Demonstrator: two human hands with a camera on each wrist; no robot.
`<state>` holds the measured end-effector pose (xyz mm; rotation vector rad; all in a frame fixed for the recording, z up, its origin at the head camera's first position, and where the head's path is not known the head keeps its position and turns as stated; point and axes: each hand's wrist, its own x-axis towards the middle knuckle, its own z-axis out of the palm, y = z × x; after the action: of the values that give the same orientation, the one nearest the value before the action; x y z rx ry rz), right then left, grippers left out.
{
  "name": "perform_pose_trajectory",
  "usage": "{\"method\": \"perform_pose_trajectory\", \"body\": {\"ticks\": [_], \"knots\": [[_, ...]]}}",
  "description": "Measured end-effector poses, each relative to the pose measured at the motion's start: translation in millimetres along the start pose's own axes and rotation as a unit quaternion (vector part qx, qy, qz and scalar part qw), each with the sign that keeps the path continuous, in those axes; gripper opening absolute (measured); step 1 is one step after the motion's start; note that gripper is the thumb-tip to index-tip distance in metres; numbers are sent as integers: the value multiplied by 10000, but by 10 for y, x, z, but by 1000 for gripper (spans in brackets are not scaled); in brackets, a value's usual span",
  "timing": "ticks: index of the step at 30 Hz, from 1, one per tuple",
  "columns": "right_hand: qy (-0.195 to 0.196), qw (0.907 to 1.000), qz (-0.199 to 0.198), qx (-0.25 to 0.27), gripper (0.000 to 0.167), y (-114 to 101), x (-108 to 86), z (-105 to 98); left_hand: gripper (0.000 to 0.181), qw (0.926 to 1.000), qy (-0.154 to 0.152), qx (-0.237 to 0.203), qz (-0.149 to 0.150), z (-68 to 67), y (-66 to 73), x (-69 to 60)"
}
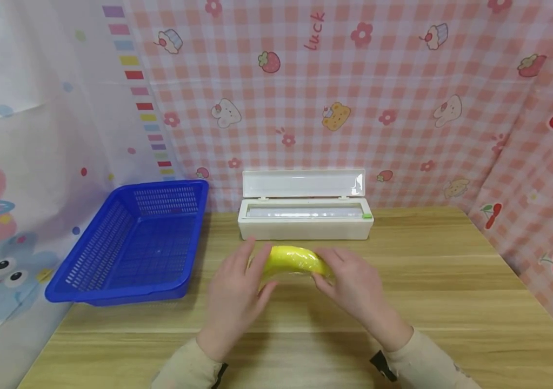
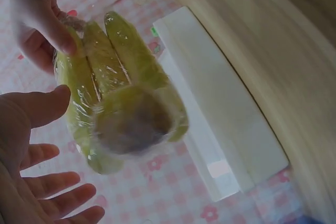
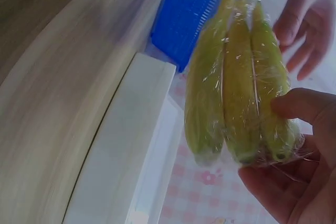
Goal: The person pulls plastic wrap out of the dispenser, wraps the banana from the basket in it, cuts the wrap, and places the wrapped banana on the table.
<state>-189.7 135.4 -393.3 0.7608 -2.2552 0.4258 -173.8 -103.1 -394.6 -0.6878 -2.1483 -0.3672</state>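
Note:
A bunch of yellow bananas [image 1: 295, 260] in clear plastic wrap is held up above the table. My right hand [image 1: 358, 283] grips its tip end, the thumb [image 3: 299, 103] on top and fingers underneath. My left hand [image 1: 232, 297] is beside the stem end; in the left wrist view its fingers [image 2: 68, 199] are spread and apart from the bunch. Three bananas lie side by side in the right wrist view, with shiny creased film over them. Just behind the hands stands a white cling film dispenser [image 1: 305, 229], its lid raised and a roll inside.
To the left sits a blue plastic basket [image 1: 130, 297] with slotted sides and nothing in it. The wooden table [image 1: 451, 302] reaches back to a pink checked cloth [image 1: 295, 86]. More printed cloth hangs at both sides.

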Motion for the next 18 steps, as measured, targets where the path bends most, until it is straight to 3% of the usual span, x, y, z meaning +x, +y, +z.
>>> {"method": "perform_pose_trajectory", "body": {"ticks": [8, 18], "knots": [[347, 9974, -626, -64, 42, -71, 54, 29, 73, 9976, -261, 308, 565, 104, 102, 134], [552, 9963, -659, 17, 39, -132, 54, 24, 59, 9922, -16, 550, 1122, 239, 148, 159]]}}
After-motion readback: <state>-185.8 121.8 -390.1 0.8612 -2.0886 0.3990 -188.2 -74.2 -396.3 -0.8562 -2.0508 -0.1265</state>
